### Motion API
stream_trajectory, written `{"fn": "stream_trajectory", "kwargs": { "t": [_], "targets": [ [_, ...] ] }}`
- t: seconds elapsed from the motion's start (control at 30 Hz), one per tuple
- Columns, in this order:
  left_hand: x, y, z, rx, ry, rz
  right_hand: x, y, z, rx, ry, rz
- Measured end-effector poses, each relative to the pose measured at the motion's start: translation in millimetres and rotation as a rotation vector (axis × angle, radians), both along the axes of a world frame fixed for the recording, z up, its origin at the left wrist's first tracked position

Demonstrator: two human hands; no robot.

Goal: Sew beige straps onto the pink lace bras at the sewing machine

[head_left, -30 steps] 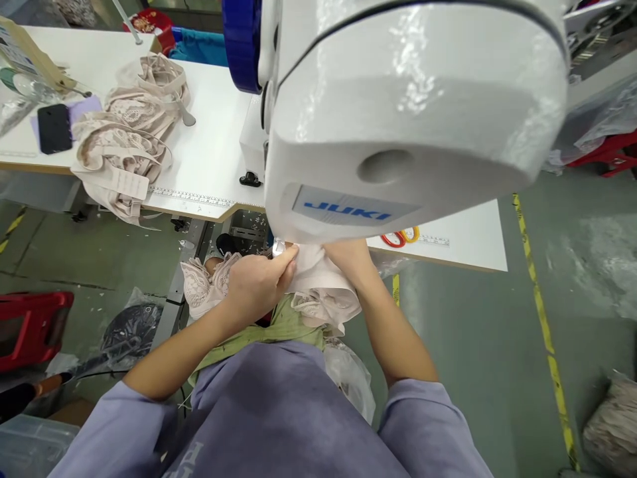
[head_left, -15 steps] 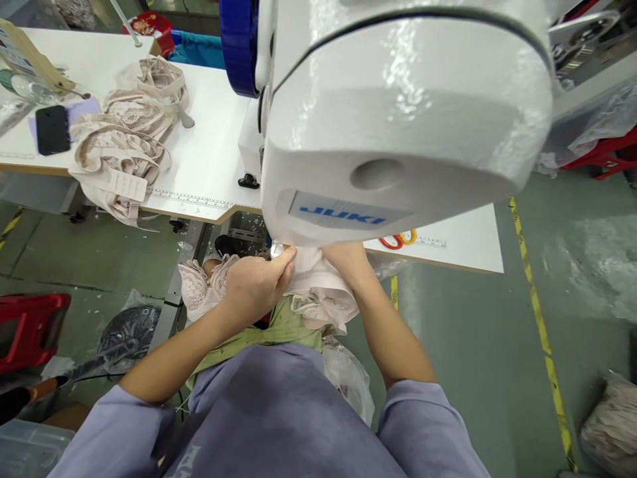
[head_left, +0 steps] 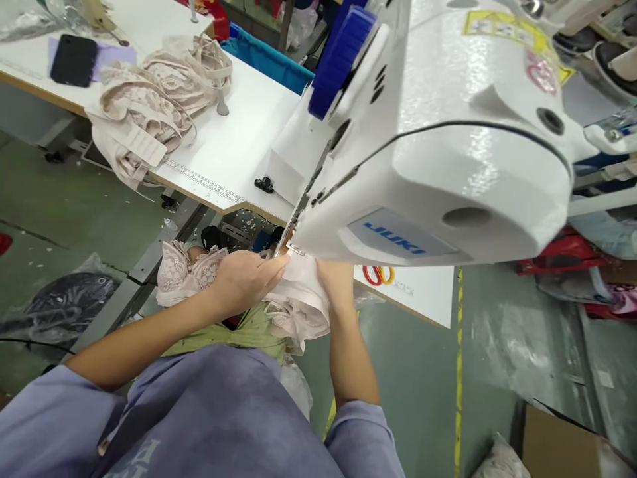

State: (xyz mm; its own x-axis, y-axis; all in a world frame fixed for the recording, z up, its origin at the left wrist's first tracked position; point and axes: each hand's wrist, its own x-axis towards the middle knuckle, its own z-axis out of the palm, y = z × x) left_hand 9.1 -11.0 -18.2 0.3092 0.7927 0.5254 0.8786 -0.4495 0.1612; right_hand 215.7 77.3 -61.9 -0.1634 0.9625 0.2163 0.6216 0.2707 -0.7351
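Note:
A big white sewing machine (head_left: 448,153) with a blue handwheel fills the upper middle of the view. Below its head lies a pale pink lace garment (head_left: 298,305). My left hand (head_left: 243,279) is closed on the garment's edge, fingertips pinched right under the machine's front. My right hand (head_left: 334,273) reaches under the machine head; its fingers are hidden by the machine and the cloth. More of the lace garment (head_left: 179,272) hangs to the left of my left hand, over my lap.
A heap of beige lace garments (head_left: 154,99) lies on the white table (head_left: 239,139) to the left, with a black phone (head_left: 73,60) beyond it. Red and yellow scissor handles (head_left: 377,274) rest on the table edge. A yellow line (head_left: 458,358) runs along the green floor.
The view has swung and tilted, showing the machine's top and handwheel. Both hands stay on the garment under the machine head.

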Motion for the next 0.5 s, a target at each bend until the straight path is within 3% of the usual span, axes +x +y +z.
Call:
{"fn": "stream_trajectory", "kwargs": {
  "t": [0.27,0.5],
  "targets": [
    [-0.8,2.4,2.1,-0.027,0.035,-0.062,0.4,2.2,-1.1,0.026,0.011,-0.003],
    [1.3,4.8,-2.0,-0.073,0.073,-0.101,-2.0,-1.7,12.9,0.016,0.089,-0.036]
  ]
}}
